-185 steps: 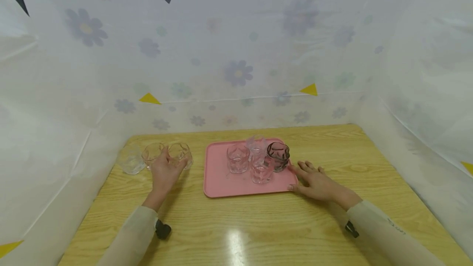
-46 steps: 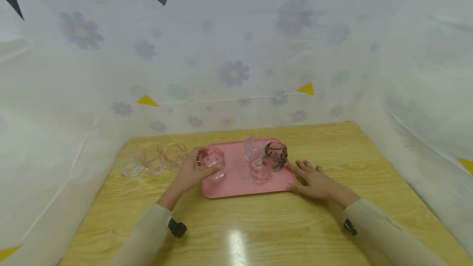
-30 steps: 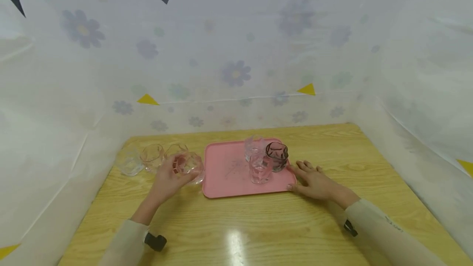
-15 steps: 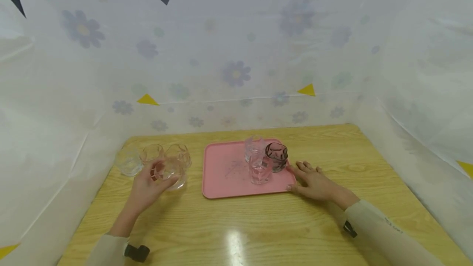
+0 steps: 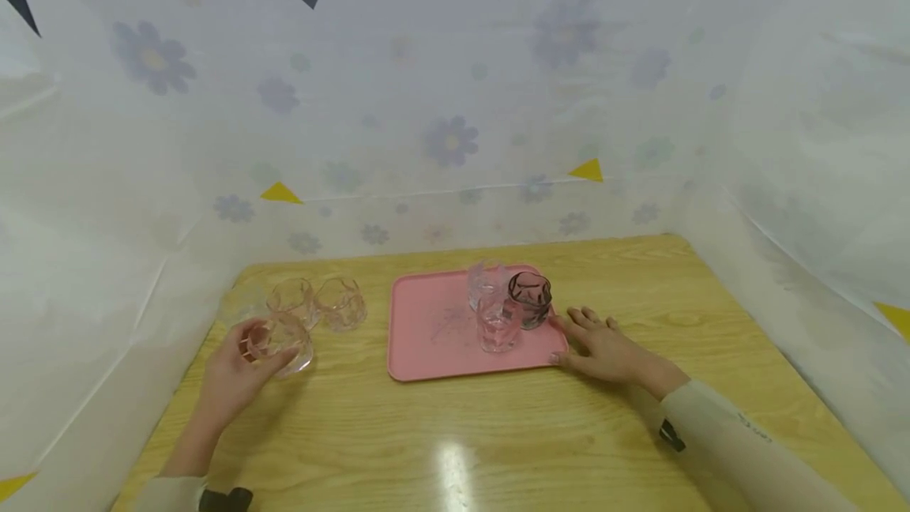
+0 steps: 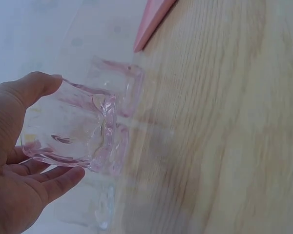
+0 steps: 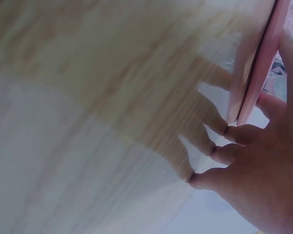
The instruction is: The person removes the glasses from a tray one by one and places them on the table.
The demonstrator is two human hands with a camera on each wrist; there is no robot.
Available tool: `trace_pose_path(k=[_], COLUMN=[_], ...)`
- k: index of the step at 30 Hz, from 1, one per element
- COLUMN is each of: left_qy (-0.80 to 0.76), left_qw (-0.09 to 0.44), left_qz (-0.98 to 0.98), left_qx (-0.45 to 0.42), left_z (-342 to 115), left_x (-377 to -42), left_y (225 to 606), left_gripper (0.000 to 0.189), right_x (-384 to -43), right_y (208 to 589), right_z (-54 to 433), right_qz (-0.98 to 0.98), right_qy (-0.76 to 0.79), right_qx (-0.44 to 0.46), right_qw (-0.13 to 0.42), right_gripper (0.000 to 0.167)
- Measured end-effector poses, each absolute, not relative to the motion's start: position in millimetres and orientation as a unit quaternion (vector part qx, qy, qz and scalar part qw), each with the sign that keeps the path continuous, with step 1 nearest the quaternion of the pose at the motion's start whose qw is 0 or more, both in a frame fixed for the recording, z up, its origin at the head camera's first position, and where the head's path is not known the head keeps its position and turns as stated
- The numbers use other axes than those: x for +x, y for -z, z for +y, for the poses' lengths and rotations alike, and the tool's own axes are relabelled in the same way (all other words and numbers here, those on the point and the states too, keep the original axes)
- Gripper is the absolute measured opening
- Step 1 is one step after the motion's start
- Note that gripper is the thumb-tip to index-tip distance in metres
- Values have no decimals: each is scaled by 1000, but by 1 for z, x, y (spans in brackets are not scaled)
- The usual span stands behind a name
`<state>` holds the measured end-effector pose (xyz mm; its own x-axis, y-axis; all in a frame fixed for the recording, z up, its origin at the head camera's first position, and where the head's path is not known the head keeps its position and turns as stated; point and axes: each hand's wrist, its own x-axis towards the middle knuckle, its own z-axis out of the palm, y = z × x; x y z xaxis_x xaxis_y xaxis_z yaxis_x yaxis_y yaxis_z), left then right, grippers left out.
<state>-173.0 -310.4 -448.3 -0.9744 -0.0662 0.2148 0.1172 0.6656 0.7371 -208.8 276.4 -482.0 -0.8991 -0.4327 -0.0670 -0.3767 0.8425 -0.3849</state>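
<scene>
A faceted drinking glass with a faint pink tint (image 5: 287, 354) is gripped by my left hand (image 5: 231, 378), thumb on one side and fingers on the other. In the left wrist view the held glass (image 6: 73, 129) appears just off the wooden table. Behind it stand two pinkish glasses (image 5: 341, 306), and a clear glass (image 5: 238, 303) is partly hidden at the far left. My right hand (image 5: 604, 350) rests with spread fingers on the table, touching the right edge of the pink tray (image 5: 423, 358). On the tray are a smoky dark glass (image 5: 532, 305), a front glass (image 5: 499, 330) and a back one (image 5: 483, 281).
White sheeting with printed flowers (image 5: 452, 141) closes off the back and both sides of the wooden table (image 5: 441, 433). Bare wood lies in front of the tray and between it and the left-hand glasses.
My left hand has lifted one pinkish glass off the tray's left part and carried it leftward, in front of the row of glasses. My right hand has stayed at the tray's edge.
</scene>
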Motion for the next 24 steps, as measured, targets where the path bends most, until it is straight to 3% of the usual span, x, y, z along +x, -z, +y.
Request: trace_pose_path(k=[6,19,24], left_qy=[414,386,374], left_qw=[107,159,150], left_qz=[-904,-908,-914], left_qx=[-9,38,46], left_z=[-330,-359,-369], left_x=[-170,-171,-172], left_y=[451,459,460], left_gripper=[77,73,79], right_x=[-209,-210,-209], right_y=[481,482,483], right_z=[276,276,277], right_qz=[956,958,958], right_qy=[185,175,178], right_qx=[-214,-215,-214], right_qw=[78,72,75], right_gripper=[77,78,79])
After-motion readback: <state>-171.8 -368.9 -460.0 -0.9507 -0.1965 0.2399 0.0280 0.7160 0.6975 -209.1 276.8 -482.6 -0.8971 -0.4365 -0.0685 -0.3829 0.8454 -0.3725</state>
